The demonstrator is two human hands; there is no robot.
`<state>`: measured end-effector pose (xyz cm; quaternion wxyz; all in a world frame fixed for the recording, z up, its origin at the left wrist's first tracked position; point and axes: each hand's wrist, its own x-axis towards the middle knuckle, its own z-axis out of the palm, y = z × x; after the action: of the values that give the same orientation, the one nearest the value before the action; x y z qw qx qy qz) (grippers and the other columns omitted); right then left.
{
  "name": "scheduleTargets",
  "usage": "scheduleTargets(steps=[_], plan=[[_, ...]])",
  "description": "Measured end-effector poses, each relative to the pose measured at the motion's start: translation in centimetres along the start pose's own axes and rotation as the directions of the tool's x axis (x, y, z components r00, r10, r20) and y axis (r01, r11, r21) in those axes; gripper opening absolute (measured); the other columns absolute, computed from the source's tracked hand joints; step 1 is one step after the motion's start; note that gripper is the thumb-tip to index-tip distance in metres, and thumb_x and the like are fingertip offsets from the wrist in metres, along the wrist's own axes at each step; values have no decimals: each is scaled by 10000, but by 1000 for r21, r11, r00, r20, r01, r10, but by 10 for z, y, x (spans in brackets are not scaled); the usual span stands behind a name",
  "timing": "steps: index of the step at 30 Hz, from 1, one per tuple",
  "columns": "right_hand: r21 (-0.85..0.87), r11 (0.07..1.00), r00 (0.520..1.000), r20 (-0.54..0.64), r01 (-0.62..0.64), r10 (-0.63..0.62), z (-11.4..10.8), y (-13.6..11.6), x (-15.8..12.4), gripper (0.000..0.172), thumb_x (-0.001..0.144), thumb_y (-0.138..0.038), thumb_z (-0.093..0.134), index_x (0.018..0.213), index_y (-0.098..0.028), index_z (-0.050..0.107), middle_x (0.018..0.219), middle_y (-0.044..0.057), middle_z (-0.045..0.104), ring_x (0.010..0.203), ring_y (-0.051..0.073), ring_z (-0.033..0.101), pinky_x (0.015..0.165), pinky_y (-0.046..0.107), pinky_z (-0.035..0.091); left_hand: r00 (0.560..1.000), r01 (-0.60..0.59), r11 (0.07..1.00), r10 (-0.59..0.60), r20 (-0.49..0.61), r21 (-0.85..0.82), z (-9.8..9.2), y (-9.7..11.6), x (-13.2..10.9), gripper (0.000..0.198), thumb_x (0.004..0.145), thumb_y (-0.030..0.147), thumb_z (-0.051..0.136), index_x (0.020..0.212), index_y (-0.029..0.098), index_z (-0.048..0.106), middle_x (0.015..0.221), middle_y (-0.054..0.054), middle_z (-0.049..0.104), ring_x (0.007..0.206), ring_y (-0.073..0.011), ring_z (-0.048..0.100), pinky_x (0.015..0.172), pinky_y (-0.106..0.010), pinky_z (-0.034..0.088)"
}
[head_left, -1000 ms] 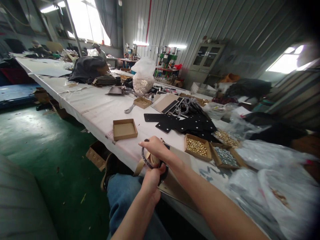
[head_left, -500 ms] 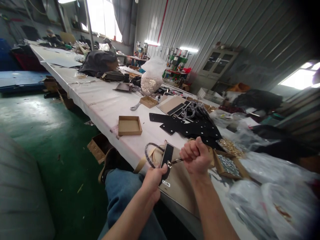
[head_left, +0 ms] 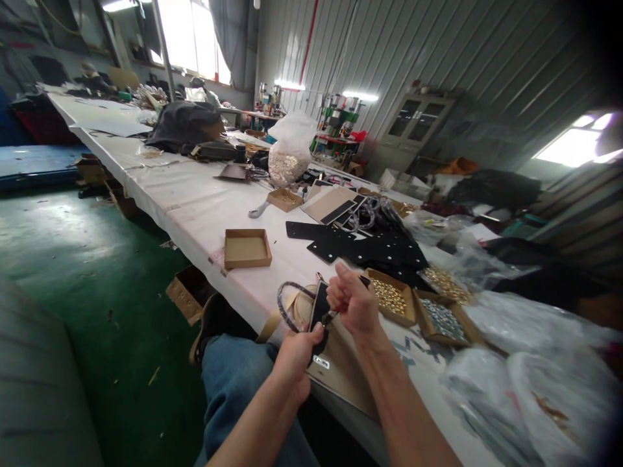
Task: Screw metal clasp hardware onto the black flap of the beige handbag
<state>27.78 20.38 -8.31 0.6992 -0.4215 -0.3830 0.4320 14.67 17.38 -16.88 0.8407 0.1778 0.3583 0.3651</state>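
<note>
My left hand (head_left: 299,353) is closed at the edge of a beige bag panel (head_left: 343,370) with a black strip, its thumb beside a small metal fitting. A dark cord handle (head_left: 287,295) loops out to the left of the panel. My right hand (head_left: 353,301) is a fist around a slim dark rod-like tool (head_left: 364,281), whose far end sticks out past the fingers; its exact kind is hidden. The tool's near end points at the fitting by my left thumb. Under the loop sits a roll of beige tape (head_left: 302,308).
An open cardboard box (head_left: 247,263) stands near the table's left edge. Boxes of gold rivets (head_left: 388,297) and silver rivets (head_left: 442,319) lie to the right, beside plastic bags (head_left: 530,331). Black punched pieces (head_left: 360,250) and stacked panels (head_left: 328,204) lie beyond.
My right fist has moved left and closer to my left hand, uncovering the gold rivet box. My left hand keeps its hold on the panel. The view has shifted slightly.
</note>
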Motion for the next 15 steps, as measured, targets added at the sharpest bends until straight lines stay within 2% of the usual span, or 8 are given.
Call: scheduleTargets(steps=[4, 9, 15], plan=[[-36, 999, 1000, -17, 4, -5, 6, 0, 3, 740, 1006, -597, 963, 654, -258, 408, 580, -95, 264, 467, 94, 153, 441, 307, 85, 998, 56, 998, -56, 21, -19, 2, 2, -3, 572, 768, 287, 988, 1270, 55, 844, 1240, -219, 867, 1082, -348, 840, 916, -353, 665], [-97, 994, 999, 3, 45, -45, 9, 2, 3, 735, 1038, -606, 933, 655, -255, 414, 574, -88, 288, 464, 96, 196, 440, 298, 109, 997, 61, 998, -59, 54, -32, 4, 4, -4, 666, 723, 294, 1040, 1309, 55, 834, 1298, -225, 856, 1099, -370, 845, 946, -380, 689], [-42, 999, 1000, -5, 9, -9, 4, -13, 3, 753, 1016, -614, 941, 646, -262, 387, 570, -89, 269, 466, 98, 174, 440, 303, 95, 993, 100, 993, -97, 67, -55, -2, -5, 5, 688, 686, 291, 1091, 1287, 71, 839, 1142, -206, 872, 1148, -392, 841, 1044, -419, 696]])
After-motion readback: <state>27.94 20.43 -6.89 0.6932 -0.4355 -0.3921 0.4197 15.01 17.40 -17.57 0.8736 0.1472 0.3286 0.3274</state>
